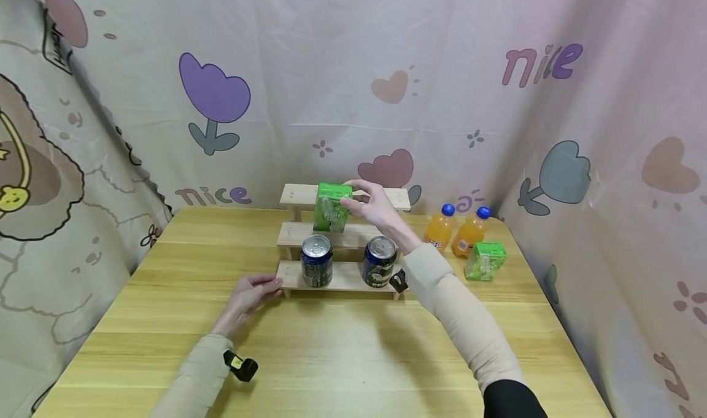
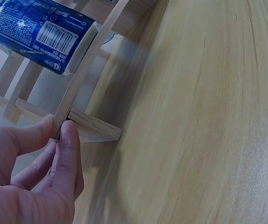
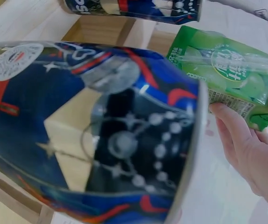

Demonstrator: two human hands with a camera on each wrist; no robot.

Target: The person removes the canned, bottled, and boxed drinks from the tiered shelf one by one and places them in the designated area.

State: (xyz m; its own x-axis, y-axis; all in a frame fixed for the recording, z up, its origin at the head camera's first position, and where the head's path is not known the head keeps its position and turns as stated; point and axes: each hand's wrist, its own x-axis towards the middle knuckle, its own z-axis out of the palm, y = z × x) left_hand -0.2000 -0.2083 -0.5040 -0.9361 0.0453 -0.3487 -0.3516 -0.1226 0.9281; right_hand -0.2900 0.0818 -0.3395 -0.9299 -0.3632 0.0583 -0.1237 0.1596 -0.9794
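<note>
My right hand [image 1: 372, 204] holds a green juice carton [image 1: 331, 207] between thumb and fingers, upright over the middle step of a three-tier wooden rack [image 1: 345, 236]. In the right wrist view the carton [image 3: 227, 74] shows beyond a dark blue can [image 3: 96, 130] that fills the foreground. My left hand [image 1: 255, 294] pinches the left end of the rack's lowest step, thumb on top and fingers beneath, as the left wrist view shows with the hand [image 2: 40, 163]. On that step stand two dark blue cans, one left [image 1: 317, 261] and one right [image 1: 379, 262].
Right of the rack stand two orange drink bottles [image 1: 439, 226] with blue caps and a second green carton [image 1: 486, 261]. A patterned curtain [image 1: 309, 86] hangs behind the wooden table [image 1: 331, 356] and along its sides.
</note>
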